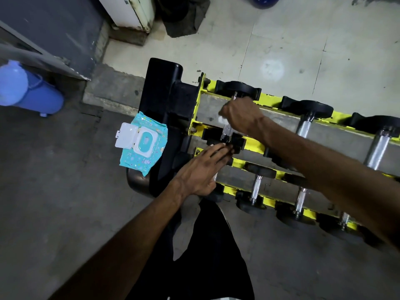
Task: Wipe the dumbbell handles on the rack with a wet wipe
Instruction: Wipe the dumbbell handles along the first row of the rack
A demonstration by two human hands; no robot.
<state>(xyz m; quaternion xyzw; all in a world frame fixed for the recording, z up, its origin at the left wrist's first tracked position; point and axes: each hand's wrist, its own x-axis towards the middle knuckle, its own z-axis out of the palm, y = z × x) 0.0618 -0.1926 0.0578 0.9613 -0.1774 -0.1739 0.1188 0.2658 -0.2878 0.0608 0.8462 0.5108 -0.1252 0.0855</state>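
A wet wipe (222,120) is gripped round a dumbbell handle (226,132) by the right hand (242,118); the left hand (198,169) is laid flat, fingers straight, near it. Pale tiles (303,50) are seen beyond the yellow rack (253,145).

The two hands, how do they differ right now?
The right hand is curled round the wet wipe on a dumbbell handle; the left hand holds nothing, fingers straight. The right hand sits farther up the rack; the left hand rests at that dumbbell's near end. Both touch the same dumbbell.
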